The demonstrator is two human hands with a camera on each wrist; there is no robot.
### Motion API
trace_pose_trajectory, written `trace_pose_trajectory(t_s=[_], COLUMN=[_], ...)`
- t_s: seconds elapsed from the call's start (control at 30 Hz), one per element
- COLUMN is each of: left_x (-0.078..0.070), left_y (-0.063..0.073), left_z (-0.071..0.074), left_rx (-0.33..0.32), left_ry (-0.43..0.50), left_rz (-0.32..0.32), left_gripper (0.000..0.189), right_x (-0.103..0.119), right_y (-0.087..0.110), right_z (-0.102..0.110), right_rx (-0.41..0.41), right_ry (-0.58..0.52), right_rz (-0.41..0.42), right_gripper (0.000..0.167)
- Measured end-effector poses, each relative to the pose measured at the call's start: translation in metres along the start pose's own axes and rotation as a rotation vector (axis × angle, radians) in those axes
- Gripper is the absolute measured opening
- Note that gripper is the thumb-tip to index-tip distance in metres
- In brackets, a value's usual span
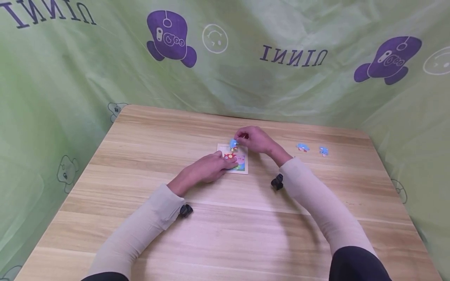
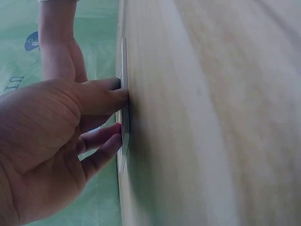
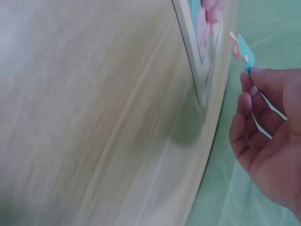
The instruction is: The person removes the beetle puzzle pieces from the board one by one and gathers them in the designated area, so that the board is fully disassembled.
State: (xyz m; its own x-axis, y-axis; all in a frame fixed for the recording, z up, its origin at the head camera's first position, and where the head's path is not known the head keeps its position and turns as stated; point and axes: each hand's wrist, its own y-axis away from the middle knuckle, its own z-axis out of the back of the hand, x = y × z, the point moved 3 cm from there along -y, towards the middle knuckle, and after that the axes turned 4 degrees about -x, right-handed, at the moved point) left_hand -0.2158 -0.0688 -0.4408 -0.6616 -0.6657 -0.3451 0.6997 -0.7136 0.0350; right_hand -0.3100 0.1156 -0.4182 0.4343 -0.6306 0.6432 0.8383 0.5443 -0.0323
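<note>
A small square jigsaw puzzle board with a pale frame lies on the table, part of its colourful picture in place. My left hand rests on it from the left, hiding some of the picture. The left wrist view shows the fingers of that hand touching the board's upper face and edge. Above the board's far part, my right hand pinches a blue puzzle piece between thumb and forefinger. In the right wrist view the piece is held by its edge, apart from the board.
Two loose blue puzzle pieces lie to the right of the right hand, one nearer piece and one farther piece. The wooden table is backed by a green printed curtain. Black wrist cameras sit at both cuffs.
</note>
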Motion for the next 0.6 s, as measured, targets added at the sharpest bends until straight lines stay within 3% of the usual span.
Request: trace_pose_trajectory(t_s=[0.6], left_x=[-0.005], left_y=[0.000], left_z=[0.001], left_rx=[0.020], left_ry=[-0.022], left_rz=[0.018], left_gripper=[0.041], right_x=[-0.060], right_y=[0.041], right_z=[0.053], right_rx=[-0.075], right_ry=[-0.019], right_rz=[-0.192], right_gripper=[0.018])
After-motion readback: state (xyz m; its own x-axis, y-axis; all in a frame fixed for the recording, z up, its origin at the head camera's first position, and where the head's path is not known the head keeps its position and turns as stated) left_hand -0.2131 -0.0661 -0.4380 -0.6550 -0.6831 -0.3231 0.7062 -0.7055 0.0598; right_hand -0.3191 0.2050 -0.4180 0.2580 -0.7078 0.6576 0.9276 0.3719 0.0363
